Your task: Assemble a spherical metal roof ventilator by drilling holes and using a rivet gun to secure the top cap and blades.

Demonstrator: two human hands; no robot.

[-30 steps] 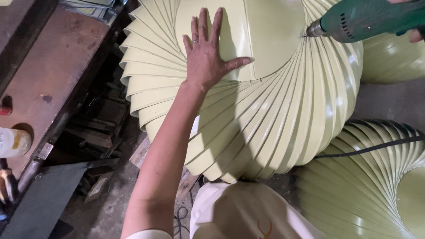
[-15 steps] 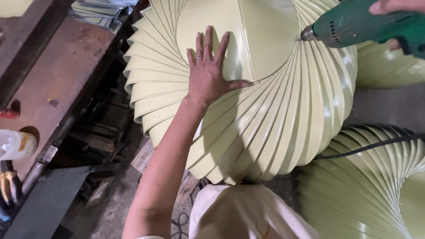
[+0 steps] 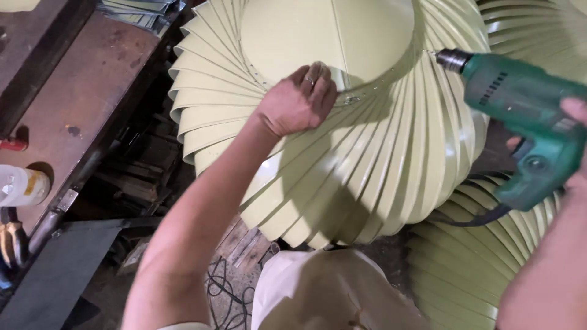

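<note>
A pale green turbine ventilator (image 3: 342,153), made of curved overlapping vanes under a smooth domed cap (image 3: 330,36), fills the centre and upper middle of the frame. The left hand (image 3: 298,101) rests on it just below the cap's lower rim, fingers curled together and pressed against the vanes; a ring shows on one finger. It grips nothing, only bears on the metal. A row of small holes runs along the rim beside the knuckles.

The right hand (image 3: 565,153) sits at the right edge of the frame, clamped around the handle of a green electric drill (image 3: 520,116). The drill's chuck points left and its tip touches the ventilator at the upper right of the cap's rim, well apart from the left hand. The bit itself is too small to make out. Most of the right hand is cut off by the frame edge or hidden behind the drill body, so only a thumb and part of a finger show.

A second ventilator (image 3: 465,269) of the same colour lies at the lower right, partly hidden by the right forearm, with the drill's black cord across it. A third is cut off at the top right corner.

At the left, a rusty brown worktop (image 3: 79,91) carries a white plastic bottle (image 3: 21,186), partly cut off by the frame edge.
</note>
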